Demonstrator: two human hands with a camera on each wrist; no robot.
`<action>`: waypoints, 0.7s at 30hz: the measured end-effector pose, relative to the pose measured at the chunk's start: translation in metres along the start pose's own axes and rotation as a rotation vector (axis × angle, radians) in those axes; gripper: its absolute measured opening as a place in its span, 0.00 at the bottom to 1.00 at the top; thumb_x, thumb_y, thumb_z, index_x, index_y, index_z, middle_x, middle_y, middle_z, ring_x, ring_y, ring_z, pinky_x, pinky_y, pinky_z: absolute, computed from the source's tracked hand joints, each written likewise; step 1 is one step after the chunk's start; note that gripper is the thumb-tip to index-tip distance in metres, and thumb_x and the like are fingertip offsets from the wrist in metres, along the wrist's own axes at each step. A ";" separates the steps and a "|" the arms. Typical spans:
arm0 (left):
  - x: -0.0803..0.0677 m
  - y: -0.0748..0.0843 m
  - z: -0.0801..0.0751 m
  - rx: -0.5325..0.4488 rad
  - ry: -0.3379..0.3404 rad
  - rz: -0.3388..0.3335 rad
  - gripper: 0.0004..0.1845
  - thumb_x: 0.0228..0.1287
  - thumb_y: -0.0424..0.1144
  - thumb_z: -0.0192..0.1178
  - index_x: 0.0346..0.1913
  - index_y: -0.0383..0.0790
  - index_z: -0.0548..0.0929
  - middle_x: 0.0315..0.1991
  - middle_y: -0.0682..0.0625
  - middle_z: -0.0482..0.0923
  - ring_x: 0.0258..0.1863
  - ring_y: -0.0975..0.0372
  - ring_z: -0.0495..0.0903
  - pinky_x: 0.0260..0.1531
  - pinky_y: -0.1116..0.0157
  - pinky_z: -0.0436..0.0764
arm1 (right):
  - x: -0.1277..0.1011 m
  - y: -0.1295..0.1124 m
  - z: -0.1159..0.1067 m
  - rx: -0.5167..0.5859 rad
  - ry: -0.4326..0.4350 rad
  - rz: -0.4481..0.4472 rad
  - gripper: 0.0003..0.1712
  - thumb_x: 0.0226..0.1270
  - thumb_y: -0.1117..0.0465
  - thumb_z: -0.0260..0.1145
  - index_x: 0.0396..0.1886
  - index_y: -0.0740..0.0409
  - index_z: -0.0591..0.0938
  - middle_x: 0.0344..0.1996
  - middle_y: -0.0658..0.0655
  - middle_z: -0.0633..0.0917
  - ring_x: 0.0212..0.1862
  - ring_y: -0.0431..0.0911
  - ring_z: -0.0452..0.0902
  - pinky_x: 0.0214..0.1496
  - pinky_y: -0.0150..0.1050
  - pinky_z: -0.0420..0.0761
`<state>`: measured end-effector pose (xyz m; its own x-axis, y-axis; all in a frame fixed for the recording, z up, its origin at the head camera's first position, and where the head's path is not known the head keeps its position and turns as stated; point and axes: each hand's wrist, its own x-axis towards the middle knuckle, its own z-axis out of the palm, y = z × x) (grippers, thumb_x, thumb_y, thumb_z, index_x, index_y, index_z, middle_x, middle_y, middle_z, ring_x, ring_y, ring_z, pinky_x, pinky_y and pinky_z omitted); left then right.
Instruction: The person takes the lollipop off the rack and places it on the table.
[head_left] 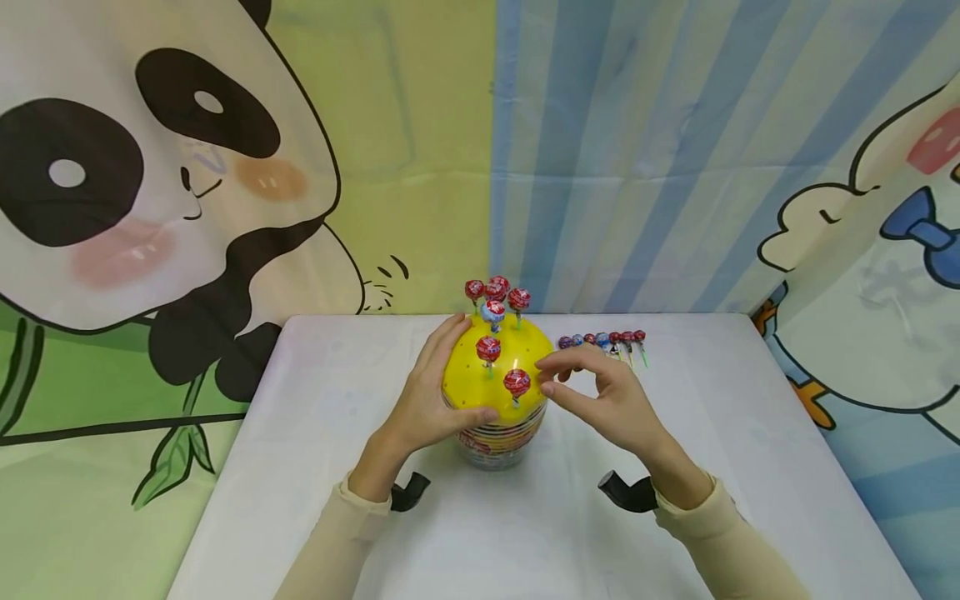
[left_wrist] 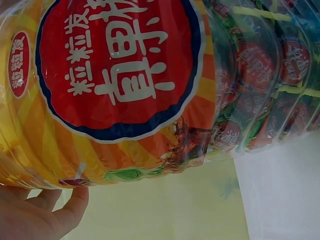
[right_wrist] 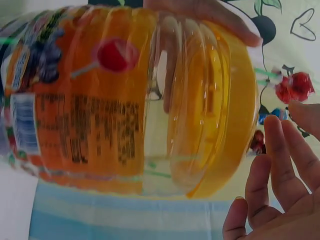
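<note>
Firmly, left hand [head_left: 431, 400] steadies lollipop jar [head_left: 497, 392].

jar [head_left: 498, 437] mid-table [head_left: 315, 500] | lollipops [head_left: 604, 341] right-behind | left hand [head_left: 429, 400] on lid [head_left: 465, 375], seemingly

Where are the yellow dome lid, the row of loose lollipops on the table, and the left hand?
yellow dome lid [head_left: 468, 367]: head view, bare yellow surface left of the stuck-in lollipops.
row of loose lollipops [head_left: 603, 339]: head view, wrapped heads near the row's middle.
left hand [head_left: 427, 392]: head view, back of the hand resting on the lid.
</note>
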<state>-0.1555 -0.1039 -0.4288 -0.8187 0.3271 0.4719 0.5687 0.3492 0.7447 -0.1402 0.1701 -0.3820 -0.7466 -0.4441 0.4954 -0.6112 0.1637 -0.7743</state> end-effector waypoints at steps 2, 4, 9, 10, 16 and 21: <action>0.000 0.000 0.000 0.002 0.001 0.001 0.58 0.47 0.71 0.70 0.79 0.57 0.56 0.78 0.57 0.49 0.72 0.58 0.59 0.59 0.51 0.76 | -0.001 -0.003 0.006 0.005 -0.009 -0.022 0.19 0.62 0.74 0.70 0.51 0.55 0.85 0.45 0.50 0.86 0.46 0.46 0.76 0.51 0.38 0.78; 0.000 0.000 0.000 0.005 0.001 0.004 0.58 0.47 0.72 0.69 0.79 0.57 0.56 0.78 0.57 0.49 0.72 0.58 0.58 0.59 0.51 0.75 | -0.001 -0.005 0.011 0.009 -0.015 -0.038 0.20 0.61 0.75 0.71 0.51 0.55 0.85 0.44 0.50 0.86 0.46 0.47 0.75 0.51 0.38 0.77; 0.000 0.001 0.000 0.011 0.002 0.012 0.58 0.47 0.73 0.68 0.79 0.56 0.56 0.78 0.57 0.48 0.72 0.58 0.58 0.60 0.51 0.75 | -0.003 -0.008 0.021 0.006 -0.004 -0.032 0.21 0.59 0.75 0.72 0.51 0.56 0.86 0.43 0.50 0.85 0.46 0.48 0.73 0.53 0.40 0.75; 0.000 0.001 -0.001 0.013 0.003 0.015 0.58 0.47 0.73 0.68 0.79 0.55 0.56 0.78 0.57 0.49 0.72 0.58 0.58 0.60 0.51 0.75 | -0.004 -0.008 0.023 0.004 0.000 -0.023 0.21 0.58 0.74 0.73 0.51 0.56 0.86 0.43 0.50 0.84 0.47 0.48 0.72 0.53 0.41 0.75; 0.000 0.001 -0.001 0.023 0.007 0.018 0.58 0.47 0.74 0.66 0.79 0.55 0.56 0.78 0.57 0.49 0.73 0.58 0.58 0.60 0.51 0.75 | -0.006 -0.010 0.030 -0.004 0.023 0.014 0.18 0.57 0.73 0.74 0.48 0.57 0.87 0.41 0.51 0.81 0.47 0.48 0.70 0.53 0.42 0.75; 0.000 0.000 0.000 0.014 0.002 0.008 0.57 0.48 0.73 0.68 0.79 0.56 0.56 0.79 0.55 0.49 0.72 0.58 0.58 0.59 0.50 0.75 | -0.005 -0.010 0.032 0.000 0.042 0.019 0.15 0.59 0.73 0.73 0.44 0.55 0.89 0.39 0.50 0.81 0.46 0.48 0.69 0.51 0.42 0.74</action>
<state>-0.1551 -0.1041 -0.4285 -0.8142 0.3284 0.4787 0.5764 0.3591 0.7341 -0.1218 0.1424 -0.3893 -0.7684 -0.4034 0.4969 -0.5969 0.1716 -0.7838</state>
